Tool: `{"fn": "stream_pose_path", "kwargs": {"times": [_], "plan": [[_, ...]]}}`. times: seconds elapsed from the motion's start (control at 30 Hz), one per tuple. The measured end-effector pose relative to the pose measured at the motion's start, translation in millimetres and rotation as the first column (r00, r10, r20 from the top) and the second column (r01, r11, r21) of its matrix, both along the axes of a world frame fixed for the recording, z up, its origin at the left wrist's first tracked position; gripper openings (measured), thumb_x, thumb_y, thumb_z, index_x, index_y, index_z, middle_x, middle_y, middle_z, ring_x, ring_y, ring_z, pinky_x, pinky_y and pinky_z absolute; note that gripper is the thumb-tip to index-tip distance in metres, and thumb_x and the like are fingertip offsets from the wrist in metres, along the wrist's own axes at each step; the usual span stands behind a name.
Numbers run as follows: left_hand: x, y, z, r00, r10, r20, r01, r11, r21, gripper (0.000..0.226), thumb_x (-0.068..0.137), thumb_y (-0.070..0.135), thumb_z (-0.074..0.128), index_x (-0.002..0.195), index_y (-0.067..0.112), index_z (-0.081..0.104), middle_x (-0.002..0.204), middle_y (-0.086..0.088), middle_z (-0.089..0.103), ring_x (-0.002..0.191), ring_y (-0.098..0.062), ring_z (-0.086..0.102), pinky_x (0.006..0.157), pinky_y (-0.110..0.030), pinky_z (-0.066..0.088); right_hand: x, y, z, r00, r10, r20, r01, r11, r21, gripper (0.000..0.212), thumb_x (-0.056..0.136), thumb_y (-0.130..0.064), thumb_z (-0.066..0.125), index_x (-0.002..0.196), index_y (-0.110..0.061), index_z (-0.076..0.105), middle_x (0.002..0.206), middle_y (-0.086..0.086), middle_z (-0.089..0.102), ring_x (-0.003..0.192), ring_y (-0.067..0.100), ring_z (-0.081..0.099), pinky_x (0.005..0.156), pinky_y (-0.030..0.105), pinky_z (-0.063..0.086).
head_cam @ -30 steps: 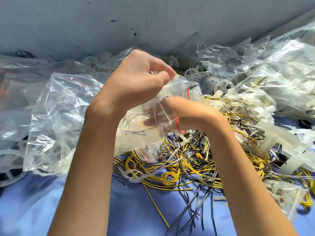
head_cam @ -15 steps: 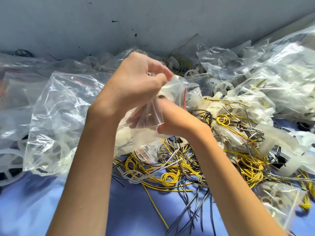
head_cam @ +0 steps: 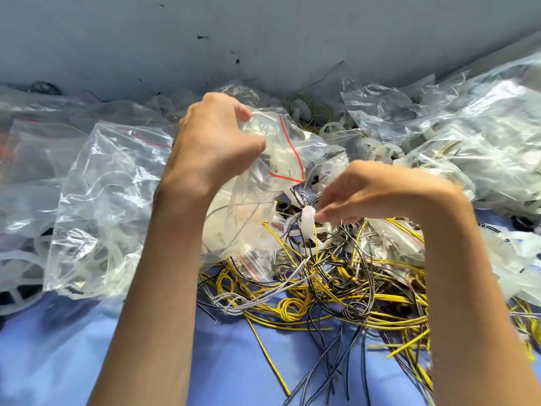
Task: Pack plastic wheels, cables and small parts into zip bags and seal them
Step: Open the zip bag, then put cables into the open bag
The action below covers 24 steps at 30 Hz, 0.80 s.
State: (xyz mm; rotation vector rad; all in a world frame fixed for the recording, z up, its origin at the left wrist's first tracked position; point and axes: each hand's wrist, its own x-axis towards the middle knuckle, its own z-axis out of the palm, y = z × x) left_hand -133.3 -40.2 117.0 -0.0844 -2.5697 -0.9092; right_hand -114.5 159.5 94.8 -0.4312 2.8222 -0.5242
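My left hand [head_cam: 215,142] grips the rim of a clear zip bag [head_cam: 248,206] with a red seal line, holding its mouth up and open; white parts and a grey wire lie inside. My right hand [head_cam: 377,191] is outside the bag, just right of its mouth, pinching a small white plastic part [head_cam: 308,219] above a tangle of yellow, black and grey cables [head_cam: 336,288]. White plastic wheels [head_cam: 383,150] lie behind the hands.
Crumpled clear bags are heaped at the left [head_cam: 99,206] and at the right [head_cam: 468,136]. A blue cloth [head_cam: 234,361] covers the surface in front. A grey wall [head_cam: 263,30] rises right behind the pile. More white wheels [head_cam: 17,276] sit at the far left.
My right hand has come out of the bag and moved right and down, now pinching a white part over the cables. The left hand keeps hold of the bag rim.
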Motion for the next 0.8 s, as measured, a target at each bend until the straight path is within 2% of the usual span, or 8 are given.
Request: {"fn": "stream_pose_path", "kwargs": {"times": [0.07, 0.2, 0.3, 0.37, 0.5, 0.6, 0.67, 0.8], "plan": [[0, 3, 0, 1.0, -0.015, 0.0, 0.015, 1.0, 0.001, 0.04, 0.074, 0.019, 0.065, 0.113, 0.024, 0.067, 0.089, -0.004, 0.061, 0.098, -0.023, 0.061, 0.082, -0.021, 0.042, -4, -10, -7, 0.999, 0.027, 0.016, -0.029, 0.994, 0.107, 0.023, 0.081, -0.044, 0.067, 0.077, -0.022, 0.074, 0.064, -0.011, 0.07, 0.056, 0.002, 0.062, 0.058, 0.018, 0.047], [0, 1, 0, 1.0, -0.011, -0.006, 0.011, 1.0, 0.009, 0.039, 0.074, 0.02, 0.064, 0.113, 0.023, 0.068, 0.091, -0.002, 0.061, 0.101, -0.023, 0.061, 0.087, -0.024, 0.044, -16, -50, -31, 0.995, 0.048, 0.083, -0.066, 0.971, 0.231, 0.037, 0.079, -0.046, 0.069, 0.057, -0.016, 0.064, 0.042, -0.013, 0.057, 0.034, -0.005, 0.046, 0.041, 0.015, 0.035], [-1, -5, 0, 1.0, 0.02, -0.02, -0.019, 1.0, 0.019, 0.037, 0.075, 0.02, 0.065, 0.112, 0.023, 0.069, 0.093, 0.002, 0.061, 0.102, -0.022, 0.06, 0.083, -0.022, 0.041, -23, -71, -53, 1.0, 0.02, 0.023, -0.026, 0.954, 0.3, 0.043, 0.075, -0.04, 0.075, 0.049, -0.011, 0.056, 0.032, -0.009, 0.05, 0.041, 0.005, 0.05, 0.046, 0.02, 0.034], [-2, -8, 0, 0.999, 0.032, -0.028, -0.032, 0.999, 0.015, 0.037, 0.076, 0.019, 0.065, 0.112, 0.022, 0.069, 0.099, 0.001, 0.064, 0.102, -0.021, 0.06, 0.08, -0.02, 0.038, -23, -75, -58, 0.997, 0.016, -0.069, 0.008, 0.945, 0.327, 0.036, 0.073, -0.026, 0.076, 0.05, -0.009, 0.054, 0.04, -0.006, 0.05, 0.048, 0.013, 0.052, 0.048, 0.021, 0.033], [-4, -13, 0, 0.999, 0.03, -0.039, -0.029, 0.999, 0.021, 0.036, 0.075, 0.018, 0.063, 0.11, 0.022, 0.069, 0.112, 0.004, 0.068, 0.104, -0.02, 0.06, 0.086, -0.022, 0.042, -19, -62, -45, 0.992, 0.016, -0.122, 0.014, 0.971, 0.239, 0.017, 0.078, -0.022, 0.067, 0.067, -0.009, 0.064, 0.063, 0.001, 0.062, 0.068, 0.023, 0.065, 0.063, 0.029, 0.053], [-7, -17, 0, 0.997, 0.049, -0.054, -0.047, 0.999, 0.023, 0.036, 0.076, 0.018, 0.063, 0.111, 0.021, 0.069, 0.114, 0.004, 0.068, 0.104, -0.019, 0.06, 0.086, -0.021, 0.041, -15, -46, -24, 0.974, -0.037, -0.222, 0.059, 0.994, 0.09, 0.024, 0.087, -0.031, 0.062, 0.071, -0.014, 0.068, 0.066, 0.001, 0.063, 0.062, 0.019, 0.059, 0.054, 0.026, 0.045], [-7, -21, 0, 0.996, 0.064, -0.069, -0.062, 0.998, 0.03, 0.035, 0.077, 0.016, 0.062, 0.111, 0.02, 0.069, 0.112, 0.002, 0.068, 0.103, -0.02, 0.06, 0.084, -0.02, 0.04, -13, -34, -12, 0.952, -0.1, -0.291, 0.1, 0.995, -0.013, 0.03, 0.09, -0.036, 0.06, 0.064, -0.02, 0.065, 0.062, -0.003, 0.059, 0.057, 0.017, 0.053, 0.05, 0.025, 0.036], [-5, -31, 2, 0.989, 0.108, -0.105, -0.103, 0.993, 0.057, 0.034, 0.078, 0.015, 0.059, 0.11, 0.021, 0.07, 0.106, -0.006, 0.07, 0.101, -0.024, 0.062, 0.087, -0.024, 0.044, -8, -11, 4, 0.899, -0.226, -0.375, 0.175, 0.971, -0.164, 0.032, 0.092, -0.035, 0.057, 0.069, -0.016, 0.068, 0.048, -0.007, 0.053, 0.043, 0.003, 0.043, 0.044, 0.022, 0.03]]}}
